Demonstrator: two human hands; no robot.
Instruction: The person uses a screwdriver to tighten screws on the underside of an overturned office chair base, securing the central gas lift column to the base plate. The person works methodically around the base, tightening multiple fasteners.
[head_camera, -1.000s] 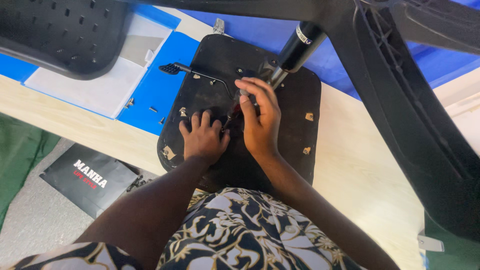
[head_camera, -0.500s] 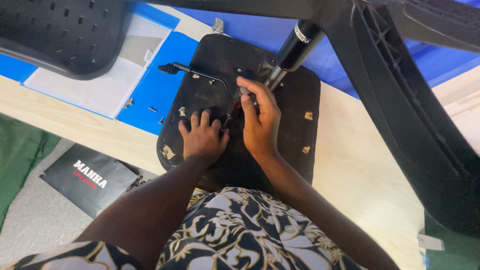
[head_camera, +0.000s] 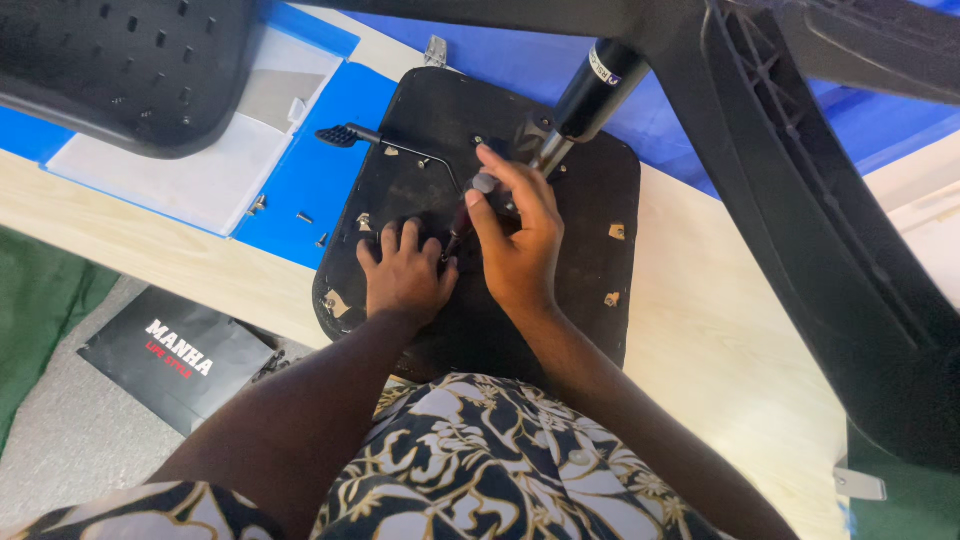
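Observation:
An upturned black chair seat (head_camera: 590, 210) lies on a pale wooden table (head_camera: 730, 340), with a gas cylinder (head_camera: 598, 92) rising from its middle. My left hand (head_camera: 403, 277) presses flat on the underside of the seat, fingers spread. My right hand (head_camera: 517, 245) is closed around the handle of a screwdriver (head_camera: 470, 205), thumb on the grey cap, its tip down on the seat just beside my left fingertips. A black lever (head_camera: 385, 142) with a paddle end sticks out to the left of the mechanism.
A black chair base leg (head_camera: 820, 230) crosses overhead on the right. A perforated black backrest (head_camera: 110, 70) hangs at top left. A few loose screws (head_camera: 300, 217) lie on blue sheets (head_camera: 300, 190) left of the seat. A black booklet (head_camera: 170, 355) rests lower left.

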